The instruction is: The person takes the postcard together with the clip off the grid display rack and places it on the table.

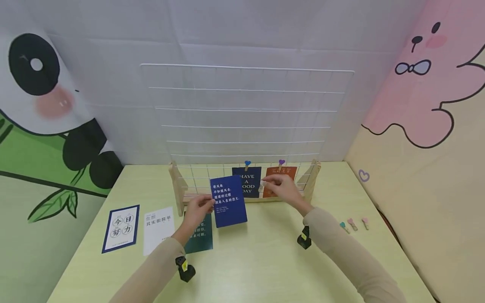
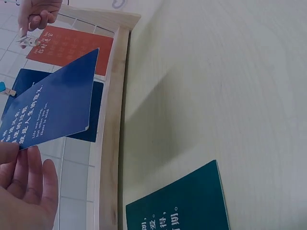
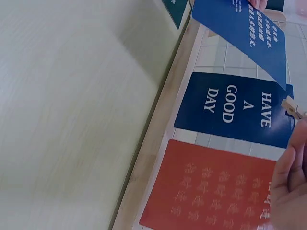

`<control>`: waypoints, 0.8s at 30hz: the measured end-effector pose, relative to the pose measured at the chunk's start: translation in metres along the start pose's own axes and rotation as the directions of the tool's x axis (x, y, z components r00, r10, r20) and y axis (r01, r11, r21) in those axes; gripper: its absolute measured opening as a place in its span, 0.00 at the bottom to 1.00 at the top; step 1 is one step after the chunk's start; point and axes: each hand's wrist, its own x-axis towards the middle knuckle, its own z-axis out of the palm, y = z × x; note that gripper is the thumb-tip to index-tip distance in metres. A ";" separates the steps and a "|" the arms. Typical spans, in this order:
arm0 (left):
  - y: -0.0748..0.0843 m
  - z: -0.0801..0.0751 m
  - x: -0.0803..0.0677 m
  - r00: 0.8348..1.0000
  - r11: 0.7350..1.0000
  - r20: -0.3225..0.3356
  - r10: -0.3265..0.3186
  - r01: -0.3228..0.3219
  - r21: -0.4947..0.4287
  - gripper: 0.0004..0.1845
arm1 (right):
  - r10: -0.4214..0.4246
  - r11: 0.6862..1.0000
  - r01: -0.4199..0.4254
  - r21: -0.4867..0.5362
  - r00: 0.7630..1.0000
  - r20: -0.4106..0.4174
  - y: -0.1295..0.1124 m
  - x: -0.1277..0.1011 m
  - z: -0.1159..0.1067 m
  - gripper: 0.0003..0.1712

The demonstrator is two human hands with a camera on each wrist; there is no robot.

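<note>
My left hand [image 1: 198,207] pinches the left edge of a dark blue card [image 1: 229,204] with white Chinese writing, raised above the table in front of the wire rack [image 1: 217,168]. My right hand [image 1: 283,188] pinches a small clothespin [image 2: 29,42] with a pale top, a little to the right of that card. Behind them, a navy card [image 3: 230,108] reading "HAVE A GOOD DAY" hangs on the rack from a clothespin with a blue heart [image 1: 248,163]. Beside it, an orange-red card [image 3: 206,187] hangs from one with a purple heart [image 1: 281,162], partly covered by my right hand.
On the table's left lie a blue-bordered white card [image 1: 121,228], a white card [image 1: 157,227] and a dark green card [image 1: 201,235], partly behind my left arm. Several heart-topped clothespins [image 1: 352,224] lie on the right. The rack's wooden base [image 2: 115,120] runs along the back.
</note>
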 end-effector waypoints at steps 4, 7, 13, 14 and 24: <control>-0.001 0.003 -0.001 0.999 0.999 0.008 -0.042 0.042 -0.013 0.10 | 0.013 1.000 -0.014 0.018 0.999 0.041 0.004 -0.005 -0.010 0.14; -0.002 0.004 -0.003 0.998 0.998 0.018 -0.059 0.059 -0.021 0.10 | 0.021 1.000 -0.022 0.021 0.997 0.072 0.007 -0.008 -0.016 0.14; -0.008 0.005 -0.007 0.991 0.992 0.056 -0.118 0.120 -0.044 0.10 | 0.066 0.996 -0.076 0.055 0.984 0.166 0.015 -0.015 -0.032 0.16; -0.009 0.005 -0.007 0.989 0.989 0.059 -0.138 0.141 -0.050 0.10 | 0.076 0.994 -0.088 0.059 0.981 0.181 0.017 -0.016 -0.035 0.16; -0.024 0.007 -0.014 0.974 0.974 0.096 -0.205 0.213 -0.083 0.12 | 0.114 0.991 -0.127 0.031 0.955 0.273 0.039 -0.026 -0.064 0.15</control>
